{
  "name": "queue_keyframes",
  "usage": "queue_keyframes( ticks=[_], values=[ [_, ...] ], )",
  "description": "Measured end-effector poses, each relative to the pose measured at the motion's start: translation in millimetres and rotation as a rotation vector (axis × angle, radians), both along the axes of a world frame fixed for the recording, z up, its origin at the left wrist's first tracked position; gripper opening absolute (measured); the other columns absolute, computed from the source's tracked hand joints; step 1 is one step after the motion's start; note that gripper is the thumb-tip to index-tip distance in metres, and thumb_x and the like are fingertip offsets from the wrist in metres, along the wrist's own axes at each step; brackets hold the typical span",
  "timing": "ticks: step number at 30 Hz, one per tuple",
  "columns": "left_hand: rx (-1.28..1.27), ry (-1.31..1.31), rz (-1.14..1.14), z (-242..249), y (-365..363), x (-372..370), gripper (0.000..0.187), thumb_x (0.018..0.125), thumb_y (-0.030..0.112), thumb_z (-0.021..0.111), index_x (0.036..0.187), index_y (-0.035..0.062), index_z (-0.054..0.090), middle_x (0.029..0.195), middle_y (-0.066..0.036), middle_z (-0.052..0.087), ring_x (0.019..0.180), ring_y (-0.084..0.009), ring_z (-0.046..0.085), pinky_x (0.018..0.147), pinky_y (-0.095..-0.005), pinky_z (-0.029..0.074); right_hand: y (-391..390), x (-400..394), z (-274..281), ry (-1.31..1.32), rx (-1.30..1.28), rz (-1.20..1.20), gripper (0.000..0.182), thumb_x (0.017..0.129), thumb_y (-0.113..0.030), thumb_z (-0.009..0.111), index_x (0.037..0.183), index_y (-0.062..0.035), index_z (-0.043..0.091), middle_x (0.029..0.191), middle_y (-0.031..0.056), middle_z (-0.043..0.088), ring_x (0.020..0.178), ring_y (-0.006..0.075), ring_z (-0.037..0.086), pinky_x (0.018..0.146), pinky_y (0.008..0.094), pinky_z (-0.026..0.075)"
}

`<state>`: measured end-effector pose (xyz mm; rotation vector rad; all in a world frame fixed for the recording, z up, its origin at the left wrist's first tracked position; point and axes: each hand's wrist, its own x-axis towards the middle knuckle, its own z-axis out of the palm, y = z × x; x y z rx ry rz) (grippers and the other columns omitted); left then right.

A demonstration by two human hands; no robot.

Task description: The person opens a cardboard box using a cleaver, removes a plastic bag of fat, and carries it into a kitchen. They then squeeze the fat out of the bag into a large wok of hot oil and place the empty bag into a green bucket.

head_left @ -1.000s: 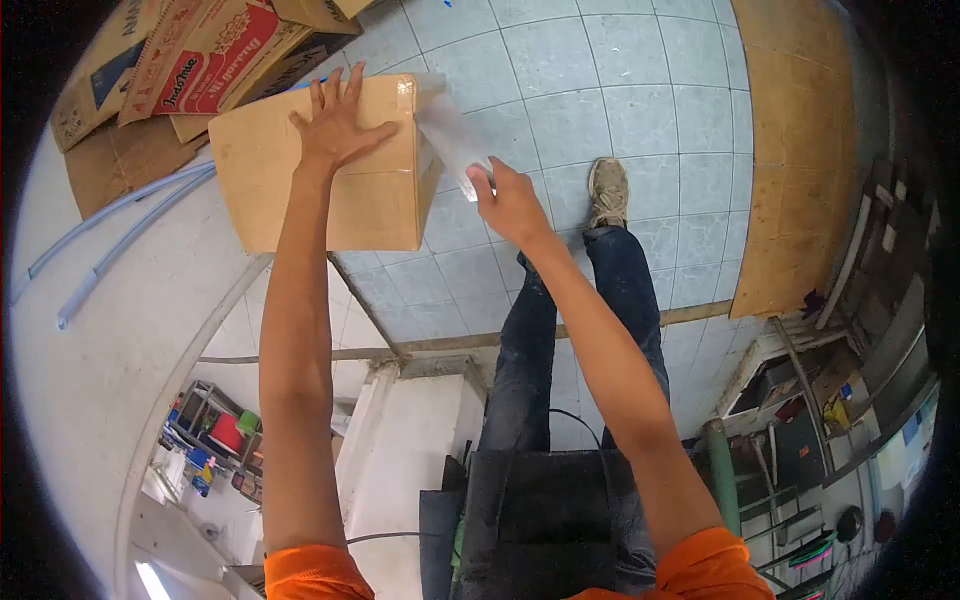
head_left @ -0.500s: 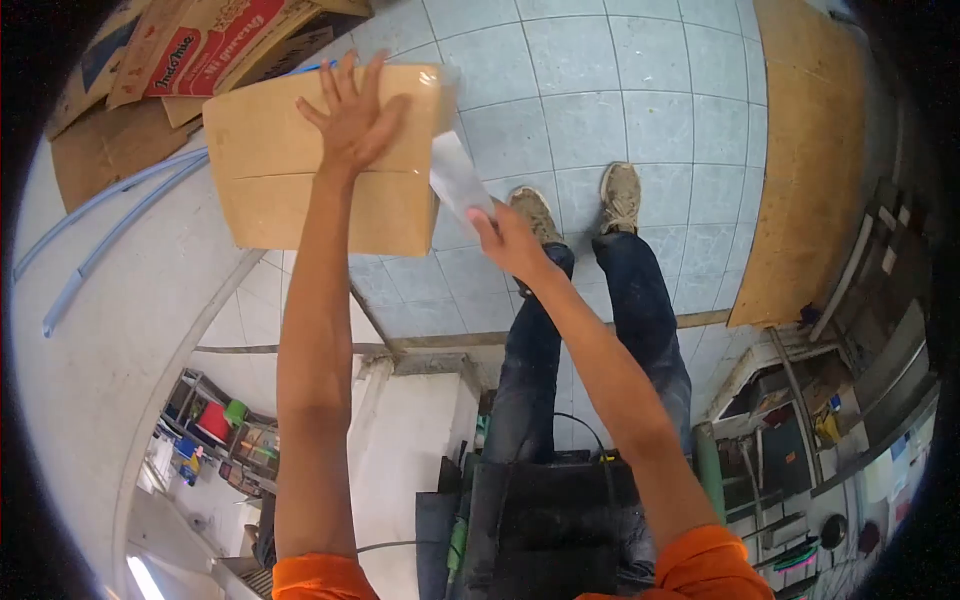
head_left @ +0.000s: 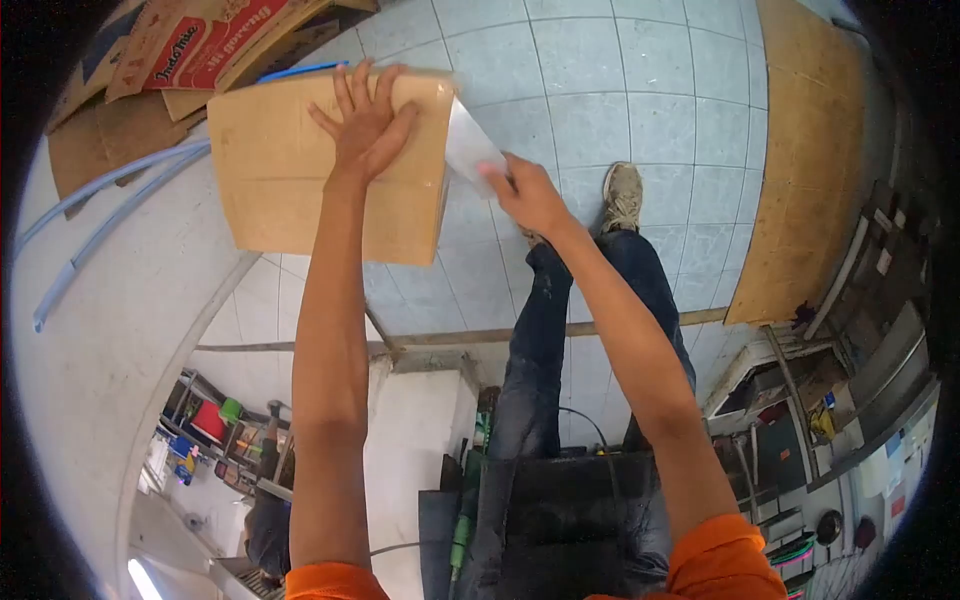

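Observation:
My left hand (head_left: 368, 125) lies spread flat on the upper part of a brown cardboard box (head_left: 280, 190), fingers apart near its far edge. A line runs across the middle of the box. My right hand (head_left: 530, 192) is closed around a broad-bladed knife (head_left: 470, 143) with a pale, shiny blade. Its blade points away from me along the right side of the box, with the tip near the far right corner. The handle is mostly hidden in my fingers.
Flattened printed cartons (head_left: 200, 45) are stacked at the far left. Pale blue tubing (head_left: 110, 205) lies on the white surface to the left. A brown board (head_left: 810, 150) lies at the right on the tiled floor (head_left: 590, 130). Cluttered shelves (head_left: 215, 430) stand lower left.
My right hand and the knife have moved up and right, toward the far corner of the box. My left hand stays spread on the box, shifted slightly right. One foot is now mostly hidden.

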<state>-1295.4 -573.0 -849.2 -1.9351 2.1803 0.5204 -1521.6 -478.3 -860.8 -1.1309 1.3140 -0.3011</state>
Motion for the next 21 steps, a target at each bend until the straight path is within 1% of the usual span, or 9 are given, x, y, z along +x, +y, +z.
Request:
queue_keyframes(
  ticks=[1,4,7,9,10,12,15,19,21],
  values=[
    [0.019,-0.004,0.004,-2,6,3,0.06,0.089,0.054,0.046,0.141,0.0267,0.036,0.155,-0.008,0.016,0.145,-0.0336,-0.003,0.103,-0.0714,-0.011,24,12,-5,-0.004,0.019,0.004,0.039,0.097,-0.033,0.05,0.107,0.0035,0.06,0.083,0.0246,0.065,0.076,0.0361,0.065,0.071,0.0424,0.05],
    [0.004,0.021,0.076,-1,-8,7,0.059,0.088,0.055,0.046,0.14,0.0267,0.038,0.156,-0.008,0.013,0.145,-0.0336,-0.003,0.103,-0.0704,-0.013,53,31,-19,-0.112,-0.36,-0.074,0.039,0.098,-0.033,0.049,0.105,0.0035,0.061,0.076,0.0234,0.065,0.075,0.0369,0.064,0.071,0.0429,0.05],
    [0.07,0.049,0.048,5,4,6,0.058,0.088,0.055,0.046,0.139,0.0275,0.04,0.157,-0.009,0.012,0.146,-0.033,-0.004,0.103,-0.0694,-0.014,21,10,2,0.013,-0.172,0.193,0.045,0.097,-0.039,0.047,0.091,0.0034,0.06,0.078,0.0251,0.064,0.077,0.0434,0.064,0.068,0.0482,0.05],
    [0.057,0.015,0.073,0,1,8,0.058,0.087,0.056,0.045,0.138,0.0282,0.041,0.158,-0.009,0.011,0.146,-0.0322,-0.005,0.103,-0.0689,-0.015,3,15,6,-0.027,0.078,-0.027,0.047,0.097,-0.042,0.047,0.113,-0.0001,0.062,0.088,0.0259,0.066,0.088,0.0396,0.064,0.079,0.0469,0.049],
    [0.063,0.016,0.079,-1,1,9,0.058,0.087,0.056,0.045,0.138,0.0282,0.041,0.158,-0.009,0.011,0.146,-0.0322,-0.005,0.103,-0.0689,-0.015,30,27,3,-0.025,0.084,-0.022,0.047,0.097,-0.042,0.047,0.113,-0.0001,0.062,0.088,0.0259,0.066,0.088,0.0396,0.064,0.079,0.0469,0.049],
    [0.05,0.003,0.092,0,-9,11,0.054,0.089,0.056,0.044,0.137,0.031,0.039,0.156,-0.007,0.013,0.146,-0.0314,-0.001,0.103,-0.0721,-0.007,96,53,-7,-0.038,-0.135,0.559,0.046,0.097,-0.042,0.047,0.11,-0.0002,0.063,0.091,0.0255,0.066,0.087,0.0386,0.064,0.08,0.0488,0.048],
    [0.077,0.015,0.097,2,-7,13,0.055,0.089,0.057,0.044,0.137,0.0321,0.04,0.156,-0.007,0.014,0.146,-0.0307,-0.002,0.103,-0.072,-0.007,89,53,-19,-0.072,-0.048,0.284,0.042,0.097,-0.039,0.048,0.102,0.0001,0.062,0.09,0.0267,0.065,0.084,0.039,0.063,0.08,0.0522,0.046],
    [0.034,-0.006,0.105,-4,-10,11,0.054,0.088,0.057,0.044,0.136,0.0317,0.041,0.155,-0.007,0.016,0.146,-0.031,-0.002,0.102,-0.0724,-0.007,105,61,-10,-0.137,-0.144,0.223,0.034,0.096,-0.034,0.05,0.097,-0.0021,0.061,0.088,0.0267,0.062,0.082,0.0417,0.061,0.079,0.0491,0.047],
    [0.052,0.019,0.1,-2,-10,13,0.053,0.089,0.056,0.044,0.135,0.0315,0.042,0.155,-0.006,0.018,0.145,-0.0315,-0.002,0.102,-0.0725,-0.008,92,51,-6,-0.109,-0.093,0.408,0.03,0.096,-0.029,0.051,0.092,-0.0015,0.062,0.08,0.0238,0.062,0.072,0.0416,0.061,0.069,0.0464,0.048]
  ],
)
